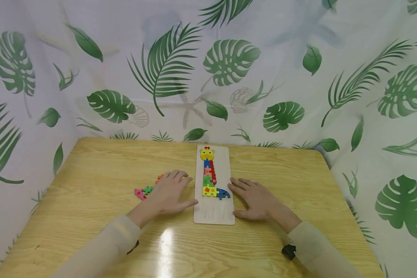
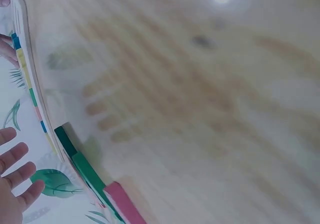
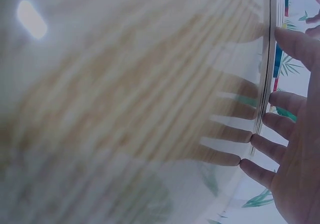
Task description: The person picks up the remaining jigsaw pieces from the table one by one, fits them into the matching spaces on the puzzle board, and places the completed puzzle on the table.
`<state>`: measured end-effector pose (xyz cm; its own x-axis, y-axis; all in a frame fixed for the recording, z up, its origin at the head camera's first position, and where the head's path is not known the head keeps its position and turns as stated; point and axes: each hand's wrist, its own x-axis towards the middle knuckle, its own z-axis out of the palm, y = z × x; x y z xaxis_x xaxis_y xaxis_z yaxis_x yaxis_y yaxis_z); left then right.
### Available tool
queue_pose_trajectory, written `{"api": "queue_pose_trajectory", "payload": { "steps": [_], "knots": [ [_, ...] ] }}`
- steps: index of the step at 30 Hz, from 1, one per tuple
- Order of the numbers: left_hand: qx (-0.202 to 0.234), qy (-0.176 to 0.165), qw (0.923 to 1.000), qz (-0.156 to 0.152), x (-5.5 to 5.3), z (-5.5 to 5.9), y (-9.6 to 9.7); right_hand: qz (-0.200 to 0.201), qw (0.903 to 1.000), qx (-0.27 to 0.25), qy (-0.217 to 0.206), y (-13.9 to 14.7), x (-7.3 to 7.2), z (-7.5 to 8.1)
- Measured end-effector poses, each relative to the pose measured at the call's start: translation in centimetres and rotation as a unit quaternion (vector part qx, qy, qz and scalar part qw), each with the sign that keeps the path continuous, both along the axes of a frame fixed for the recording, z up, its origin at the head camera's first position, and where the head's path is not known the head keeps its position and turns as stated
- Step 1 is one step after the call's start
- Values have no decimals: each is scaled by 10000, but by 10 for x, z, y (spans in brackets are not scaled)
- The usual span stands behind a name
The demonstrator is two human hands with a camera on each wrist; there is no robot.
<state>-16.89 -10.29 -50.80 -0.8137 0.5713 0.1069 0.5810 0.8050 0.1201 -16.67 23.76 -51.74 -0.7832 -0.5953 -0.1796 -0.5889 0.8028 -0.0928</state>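
Observation:
A pale wooden puzzle board lies lengthwise on the table, carrying a partly assembled giraffe. Its yellow head is at the far end, above blue, pink, green and yellow interlocking pieces. A red mane piece runs along the neck, and a dark blue piece joins the yellow body at the right. My left hand is spread at the board's left side, its thumb tip overlapping the edge in the head view. At the right edge, my right hand has its fingers extended, tips right by the board. Neither palm holds anything.
Loose puzzle pieces lie left of my left hand: a pink one, a green one and an orange one, partly covered by that hand. A leaf-print cloth hangs behind the wooden table and at its sides.

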Motion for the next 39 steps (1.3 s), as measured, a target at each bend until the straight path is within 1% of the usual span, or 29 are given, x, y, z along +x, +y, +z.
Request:
{"api": "queue_pose_trajectory", "payload": {
  "steps": [4,7,10,15,20,22,27,39],
  "knots": [
    [143,38,9998,140,6,-2,-7,-12,10000,1,9,-1,0,0],
    [167,72,9995,259,10,-3,-13,11,10000,0,50,-1,0,-1],
    [107,128,9989,446,14,-1,-20,51,10000,9,67,0,-1,-3],
    [186,147,9970,730,21,4,-28,44,10000,-53,13,-1,-1,-2],
    [180,342,9958,834,27,3,-38,-2,10000,9,-21,-2,1,0],
    [159,367,9955,857,28,2,-42,-6,10000,11,-19,-2,1,1],
    [156,257,9939,1058,31,-2,-53,-9,10000,7,-25,-2,1,1],
    [116,212,9865,1620,38,-7,-80,4,10000,3,43,-1,2,2]
  ]
}}
